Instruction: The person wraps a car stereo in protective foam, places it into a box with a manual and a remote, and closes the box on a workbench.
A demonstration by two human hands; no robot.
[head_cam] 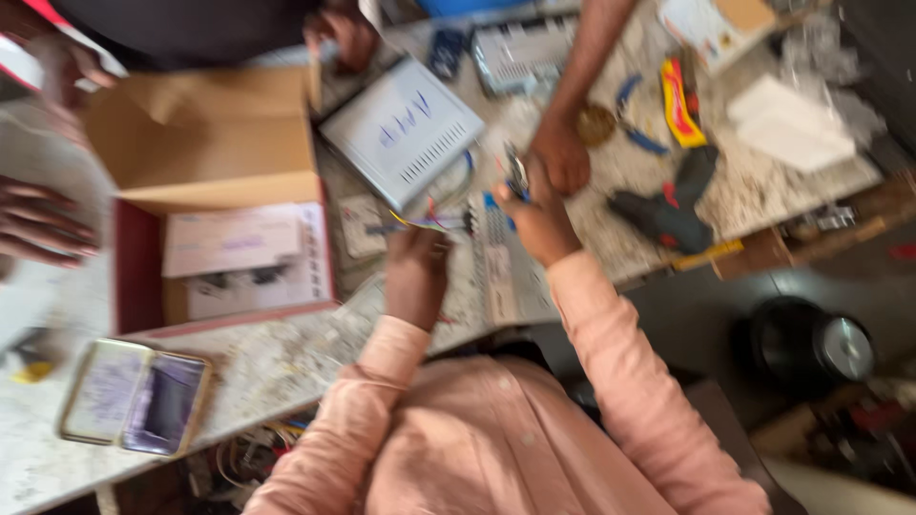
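My left hand pinches a bundle of thin coloured wires above a long grey terminal strip on the speckled counter. My right hand grips a small pair of pliers with blue handles, its tip close to the wire ends. Both arms wear pink sleeves. The frame is blurred, so the contact between tool and wires is unclear.
A grey metal unit lies behind the wires. An open cardboard box holds papers at left. Other people's hands show at the left edge and top. A dark drill, yellow tool and tin also lie about.
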